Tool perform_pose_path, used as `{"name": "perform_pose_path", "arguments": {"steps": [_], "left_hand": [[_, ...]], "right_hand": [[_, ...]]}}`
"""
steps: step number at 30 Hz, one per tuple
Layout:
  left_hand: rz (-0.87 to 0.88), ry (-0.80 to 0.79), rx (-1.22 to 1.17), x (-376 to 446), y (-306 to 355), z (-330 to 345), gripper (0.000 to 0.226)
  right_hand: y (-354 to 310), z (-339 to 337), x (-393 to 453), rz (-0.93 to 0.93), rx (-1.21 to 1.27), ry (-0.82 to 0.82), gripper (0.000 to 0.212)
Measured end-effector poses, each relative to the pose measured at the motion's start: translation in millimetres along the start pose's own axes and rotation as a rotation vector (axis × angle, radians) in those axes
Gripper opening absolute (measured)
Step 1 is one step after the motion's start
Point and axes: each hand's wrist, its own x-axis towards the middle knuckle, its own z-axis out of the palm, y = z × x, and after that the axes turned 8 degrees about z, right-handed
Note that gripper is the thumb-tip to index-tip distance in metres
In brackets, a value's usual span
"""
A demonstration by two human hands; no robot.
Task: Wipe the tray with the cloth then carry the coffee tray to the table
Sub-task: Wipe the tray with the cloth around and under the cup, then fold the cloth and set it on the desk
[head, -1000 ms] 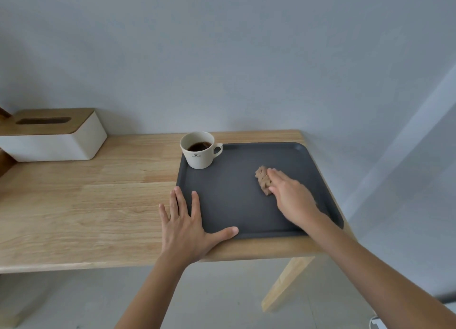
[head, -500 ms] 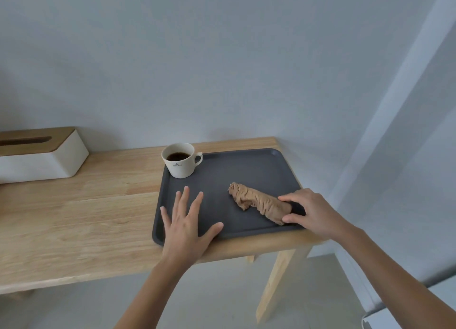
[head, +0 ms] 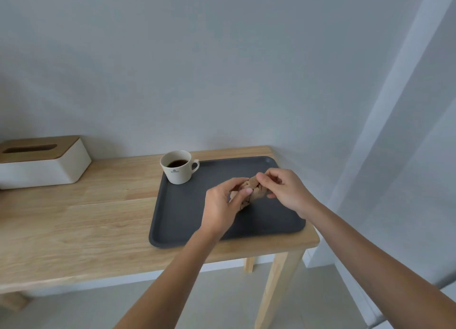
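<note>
Gripping the brown cloth (head: pixel 251 191) together, both hands are now meeting above the middle of the dark grey tray (head: pixel 187 212). Half a second ago the left hand (head: pixel 222 207) was lying flat and spread on the tray's near left part, and the cloth was stretched out as a long roll on the tray under the right hand (head: pixel 287 191) near the right rim; now the left hand is pinching the cloth's near end between thumb and fingers, the right hand is closing its fingertips on the far end, and the cloth is bunching into a short wad between them. Whether it is still touching the tray is not showing, since the hands are covering its underside.

The white cup (head: pixel 178 167) of dark coffee is sitting where it was, in the tray's far left corner with its handle pointing right. Much of the cloth is hiding behind the fingers, and small print on the cup is too fine to read. A white tissue box (head: pixel 47 169) with a wooden lid is being cut off by the left edge.

The tray is resting on the right end of a pale wooden bench (head: pixel 81 220) standing against a plain grey-white wall (head: pixel 222 69), with light flooring showing below.
</note>
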Motion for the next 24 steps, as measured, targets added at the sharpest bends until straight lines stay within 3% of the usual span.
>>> {"name": "perform_pose_path", "arguments": {"steps": [3,5,9,13,15,24], "left_hand": [[-0.09,0.081,-0.152,16,4,-13,0.01],[-0.138,0.134,-0.201,25,5,-22,0.014],[-0.15,0.145,-0.192,40,9,-44,0.017],[-0.153,0.22,-0.2,48,10,-83,0.019],[-0.157,0.219,-0.208,51,12,-105,0.021],[-0.256,0.179,-0.217,33,9,-187,0.033]], "right_hand": [[-9,2,2,0.035,0.251,-0.15,0.032],[-13,4,3,-0.02,0.215,-0.199,0.024],[-22,17,7,-0.073,0.025,-0.151,0.03],[-38,19,17,-0.161,-0.077,-0.025,0.01],[-53,17,21,-0.187,-0.059,0.033,0.012],[-142,73,33,-0.417,-0.136,-0.073,0.013]]}}
